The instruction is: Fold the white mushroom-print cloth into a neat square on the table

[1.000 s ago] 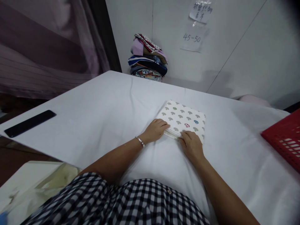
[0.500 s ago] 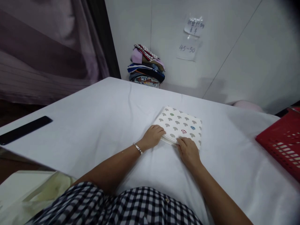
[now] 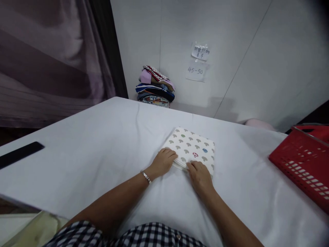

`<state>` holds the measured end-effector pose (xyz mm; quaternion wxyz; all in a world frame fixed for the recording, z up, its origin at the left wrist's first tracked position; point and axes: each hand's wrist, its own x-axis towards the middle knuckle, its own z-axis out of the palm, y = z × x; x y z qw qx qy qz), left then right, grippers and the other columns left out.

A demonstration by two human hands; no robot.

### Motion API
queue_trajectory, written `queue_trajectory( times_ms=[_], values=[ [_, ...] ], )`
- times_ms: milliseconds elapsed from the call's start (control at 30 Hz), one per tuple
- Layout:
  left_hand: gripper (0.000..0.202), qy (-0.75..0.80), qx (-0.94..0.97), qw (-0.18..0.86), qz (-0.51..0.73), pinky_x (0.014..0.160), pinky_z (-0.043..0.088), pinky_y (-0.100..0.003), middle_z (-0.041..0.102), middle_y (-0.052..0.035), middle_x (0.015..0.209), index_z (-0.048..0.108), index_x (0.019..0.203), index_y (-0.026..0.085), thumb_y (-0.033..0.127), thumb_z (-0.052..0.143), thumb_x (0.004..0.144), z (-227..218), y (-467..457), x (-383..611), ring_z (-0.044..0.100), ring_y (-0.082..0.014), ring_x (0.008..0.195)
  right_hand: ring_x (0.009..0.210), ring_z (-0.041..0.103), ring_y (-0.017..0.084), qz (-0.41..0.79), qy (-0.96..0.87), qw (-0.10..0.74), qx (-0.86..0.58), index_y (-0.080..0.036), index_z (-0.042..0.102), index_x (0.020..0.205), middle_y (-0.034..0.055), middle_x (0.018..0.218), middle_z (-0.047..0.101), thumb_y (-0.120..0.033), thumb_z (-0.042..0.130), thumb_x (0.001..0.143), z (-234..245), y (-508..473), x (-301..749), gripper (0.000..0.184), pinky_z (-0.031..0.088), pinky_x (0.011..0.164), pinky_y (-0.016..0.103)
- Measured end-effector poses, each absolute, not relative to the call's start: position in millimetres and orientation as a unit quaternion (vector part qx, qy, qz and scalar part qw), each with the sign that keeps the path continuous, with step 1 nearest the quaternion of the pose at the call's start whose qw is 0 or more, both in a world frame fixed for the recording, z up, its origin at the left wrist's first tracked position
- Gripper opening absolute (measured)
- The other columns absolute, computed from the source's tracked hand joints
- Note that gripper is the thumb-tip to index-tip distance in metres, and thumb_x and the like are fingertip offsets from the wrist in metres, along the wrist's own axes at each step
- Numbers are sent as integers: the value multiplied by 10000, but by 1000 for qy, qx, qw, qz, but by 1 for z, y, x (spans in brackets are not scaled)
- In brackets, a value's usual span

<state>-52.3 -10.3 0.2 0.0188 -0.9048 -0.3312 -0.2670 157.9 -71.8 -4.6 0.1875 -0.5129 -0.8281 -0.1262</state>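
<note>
A folded white cloth [image 3: 190, 144] with grey mushroom prints, plus a green, a red and a blue one, lies flat on the white-covered table [image 3: 115, 137]. My left hand [image 3: 163, 160] has its fingers closed on the near left corner of the cloth. At the near edge, further right, my right hand [image 3: 200, 174] grips the folded layers, thumb side toward the left hand. Several layers show along the edge between the two hands. The undersides of the fingers are hidden.
A red plastic basket [image 3: 303, 164] stands at the right of the table. At the left edge lies a flat black object [image 3: 20, 154]. Behind the table's far edge rises a stack of folded fabrics [image 3: 155, 87], and paper signs [image 3: 197, 71] hang on the wall.
The camera view has tilted up and turned slightly right, so everything sits lower and further left. Both hands keep the same hold on the cloth's near edge.
</note>
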Motion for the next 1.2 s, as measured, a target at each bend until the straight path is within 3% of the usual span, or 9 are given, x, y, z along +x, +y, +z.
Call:
queue_trajectory(
  times_ms=[67,233,433,567,700,800,967,1200],
  values=[
    [351,-318,-909,25,-268,846,374,-358,608,-62,1028,575,1050,190,13,410,795,1,-13,-49,504,-195,982,813,478,195,-126,-827,177,-519,-178,594,1036,77,935,579,-168,429,902,-2,-72,157,213,359,706,296],
    [247,-305,-913,33,-270,822,369,-349,644,-32,899,614,902,187,50,421,828,1,-6,-47,527,-170,846,804,494,198,-127,-825,185,-518,-167,607,1012,86,909,589,-137,403,898,-3,-73,150,235,395,701,303],
    [244,-333,-898,27,-287,834,362,-361,655,-31,929,623,884,198,54,440,812,1,5,-62,535,-178,905,892,534,215,-32,-842,253,-476,-163,588,1092,108,990,604,-140,419,866,1,-85,135,283,463,756,335],
    [299,-325,-904,23,-276,876,355,-382,632,-53,976,604,980,187,29,419,806,2,-3,-61,525,-188,949,920,569,184,85,-817,315,-475,-228,616,1041,56,992,635,-198,424,881,12,-79,153,251,475,820,331],
    [411,-295,-914,16,-280,888,360,-372,609,-61,1034,562,1085,186,-26,379,783,4,-14,-51,514,-183,982,975,560,209,43,-762,369,-531,-215,649,985,75,1025,637,-234,393,882,16,-41,197,277,457,869,380],
    [376,-273,-919,8,-285,858,377,-354,620,-48,973,574,1013,180,-35,383,772,2,-15,-46,520,-173,921,1051,526,240,-13,-721,324,-613,-173,649,1039,113,1112,610,-282,409,869,19,-4,229,313,410,933,400],
    [311,-271,-917,3,-292,832,394,-340,637,-34,907,591,938,177,-14,414,769,-2,-13,-43,532,-162,860,1112,523,234,62,-686,150,-709,-144,548,1217,122,1214,582,-378,411,882,23,44,253,430,385,933,334],
    [330,-349,-883,-10,-315,955,353,-394,668,-21,941,624,921,207,7,403,778,-5,7,-68,573,-156,954,811,621,245,112,-668,73,-732,-160,622,902,119,876,684,-472,387,875,23,10,243,392,405,656,308]
  ],
)
